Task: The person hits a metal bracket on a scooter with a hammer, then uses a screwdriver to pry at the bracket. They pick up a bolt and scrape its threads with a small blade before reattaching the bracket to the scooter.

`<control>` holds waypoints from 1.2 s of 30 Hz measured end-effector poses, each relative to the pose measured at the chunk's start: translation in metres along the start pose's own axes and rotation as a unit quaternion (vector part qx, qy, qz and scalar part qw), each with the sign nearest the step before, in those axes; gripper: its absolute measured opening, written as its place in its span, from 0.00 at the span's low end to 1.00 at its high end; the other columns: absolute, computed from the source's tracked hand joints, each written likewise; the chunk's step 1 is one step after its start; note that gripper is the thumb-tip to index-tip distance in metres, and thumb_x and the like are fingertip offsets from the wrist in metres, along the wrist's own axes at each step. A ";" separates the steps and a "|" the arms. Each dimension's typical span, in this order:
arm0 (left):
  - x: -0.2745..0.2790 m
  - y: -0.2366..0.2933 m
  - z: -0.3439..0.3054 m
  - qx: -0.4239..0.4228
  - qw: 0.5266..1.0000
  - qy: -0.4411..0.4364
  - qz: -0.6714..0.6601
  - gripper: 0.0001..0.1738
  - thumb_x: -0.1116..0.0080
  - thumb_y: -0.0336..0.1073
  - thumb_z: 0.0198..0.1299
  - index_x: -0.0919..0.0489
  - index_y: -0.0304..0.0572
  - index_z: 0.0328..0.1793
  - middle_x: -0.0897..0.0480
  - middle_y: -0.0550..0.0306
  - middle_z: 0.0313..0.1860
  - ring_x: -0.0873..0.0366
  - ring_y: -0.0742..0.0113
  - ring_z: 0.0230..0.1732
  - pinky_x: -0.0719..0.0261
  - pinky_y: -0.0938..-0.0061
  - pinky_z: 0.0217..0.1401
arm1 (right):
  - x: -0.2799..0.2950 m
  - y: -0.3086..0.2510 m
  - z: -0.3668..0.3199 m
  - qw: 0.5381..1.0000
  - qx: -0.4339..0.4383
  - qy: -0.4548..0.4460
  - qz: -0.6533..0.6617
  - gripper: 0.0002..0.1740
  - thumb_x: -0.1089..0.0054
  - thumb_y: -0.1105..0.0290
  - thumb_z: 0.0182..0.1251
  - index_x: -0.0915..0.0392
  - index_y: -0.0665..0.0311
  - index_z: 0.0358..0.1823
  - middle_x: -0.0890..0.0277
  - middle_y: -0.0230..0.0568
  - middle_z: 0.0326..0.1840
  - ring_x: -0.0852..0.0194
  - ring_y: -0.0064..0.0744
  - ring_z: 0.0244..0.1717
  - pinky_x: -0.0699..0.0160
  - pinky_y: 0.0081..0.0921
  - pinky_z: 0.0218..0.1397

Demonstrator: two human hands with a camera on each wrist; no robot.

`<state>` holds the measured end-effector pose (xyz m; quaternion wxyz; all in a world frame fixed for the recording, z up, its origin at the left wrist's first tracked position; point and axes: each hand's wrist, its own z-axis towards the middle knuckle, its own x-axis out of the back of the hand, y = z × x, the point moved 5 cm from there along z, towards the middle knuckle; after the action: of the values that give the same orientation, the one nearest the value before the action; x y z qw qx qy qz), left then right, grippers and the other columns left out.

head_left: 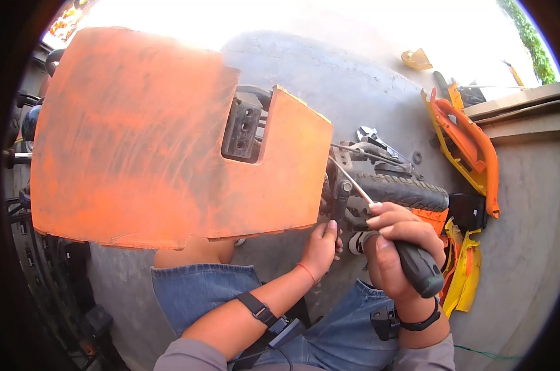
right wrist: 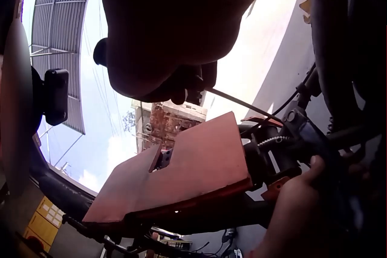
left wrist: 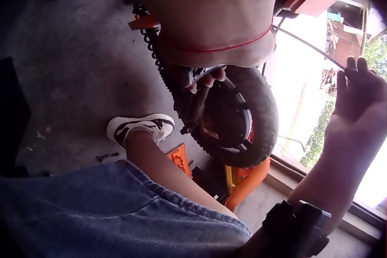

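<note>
Right hand (head_left: 410, 244) wraps round a screwdriver (head_left: 421, 271) in the head view, its shaft (head_left: 354, 184) slanting toward the orange panel (head_left: 137, 136), while the left hand (head_left: 321, 250) seems clamped on a dark metal part (head_left: 340, 201). The left-wrist view shows curled fingertips (left wrist: 208, 81) near the tyre (left wrist: 263, 113); the right-wrist view has the shaft reaching toward mechanical parts (right wrist: 284, 156) at the panel's end. Working the screwdriver there seems the step; next, a steady aim is called for.
</note>
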<state>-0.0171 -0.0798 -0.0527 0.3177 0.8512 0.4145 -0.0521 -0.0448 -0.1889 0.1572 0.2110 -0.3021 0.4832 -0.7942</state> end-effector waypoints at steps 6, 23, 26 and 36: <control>0.001 0.000 -0.004 0.017 1.000 -0.005 0.010 0.22 0.61 0.53 0.75 0.26 0.43 0.44 0.26 0.64 0.27 0.27 0.74 0.29 0.27 0.77 0.30 | 0.002 0.016 0.002 0.997 -0.009 -0.004 -0.076 0.07 0.42 0.83 0.57 0.25 0.69 0.37 0.18 0.51 0.38 0.18 0.51 0.51 0.23 0.43 0.59; 0.002 -0.001 -0.003 0.023 1.000 0.001 0.009 0.22 0.61 0.54 0.75 0.27 0.44 0.43 0.26 0.64 0.28 0.26 0.74 0.29 0.26 0.76 0.31 | 0.003 0.024 0.004 0.999 -0.030 0.018 -0.032 0.07 0.44 0.84 0.57 0.26 0.71 0.38 0.19 0.51 0.40 0.20 0.48 0.52 0.25 0.40 0.61; 0.001 -0.001 0.000 0.019 1.000 -0.009 0.002 0.22 0.60 0.54 0.75 0.27 0.43 0.43 0.26 0.64 0.28 0.26 0.74 0.29 0.26 0.77 0.31 | 0.006 0.022 0.006 0.999 -0.023 0.018 -0.034 0.07 0.43 0.83 0.57 0.26 0.70 0.37 0.19 0.50 0.40 0.19 0.48 0.51 0.25 0.40 0.61; 0.001 -0.001 -0.001 0.012 1.000 -0.005 0.006 0.22 0.60 0.53 0.75 0.27 0.43 0.43 0.25 0.63 0.27 0.26 0.74 0.29 0.26 0.77 0.30 | 0.005 0.020 0.005 0.998 -0.024 0.011 -0.052 0.06 0.44 0.83 0.55 0.26 0.69 0.35 0.18 0.51 0.37 0.18 0.47 0.49 0.23 0.38 0.57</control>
<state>-0.0169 -0.0779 -0.0527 0.3100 0.8571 0.4070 -0.0595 -0.0437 -0.2040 0.1421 0.1568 -0.3232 0.4878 -0.7957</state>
